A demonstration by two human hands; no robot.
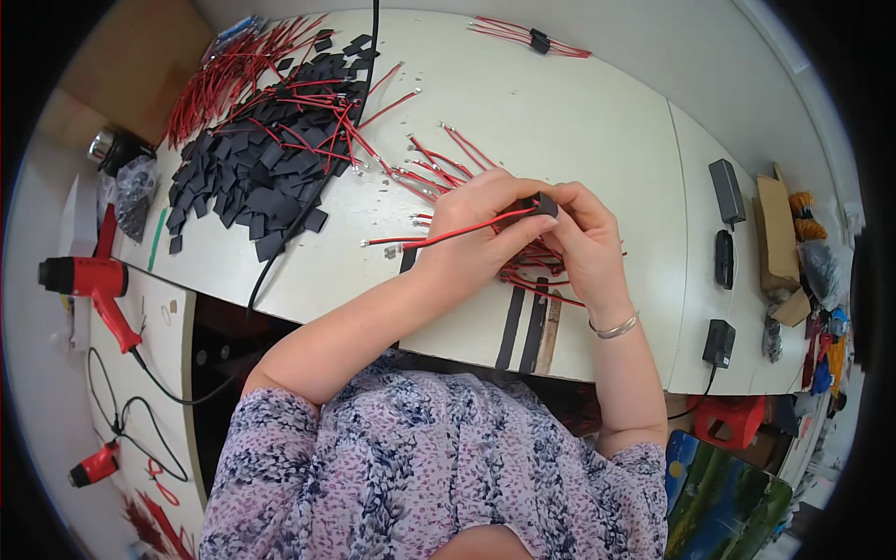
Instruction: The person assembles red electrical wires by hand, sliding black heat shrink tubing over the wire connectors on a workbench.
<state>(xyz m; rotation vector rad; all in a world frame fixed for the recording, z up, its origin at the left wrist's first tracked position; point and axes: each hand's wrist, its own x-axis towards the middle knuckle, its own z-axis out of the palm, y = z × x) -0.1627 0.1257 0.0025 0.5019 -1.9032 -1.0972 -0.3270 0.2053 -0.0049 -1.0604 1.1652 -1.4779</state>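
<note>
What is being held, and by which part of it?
The left hand pinches a black sleeve by its sides, with a red wire. The right hand is at its right end; whether it grips cannot be told.

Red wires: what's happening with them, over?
Left hand pinching black piece, red wires running to it. Right hand at its right end. More wires bunched below.
</note>
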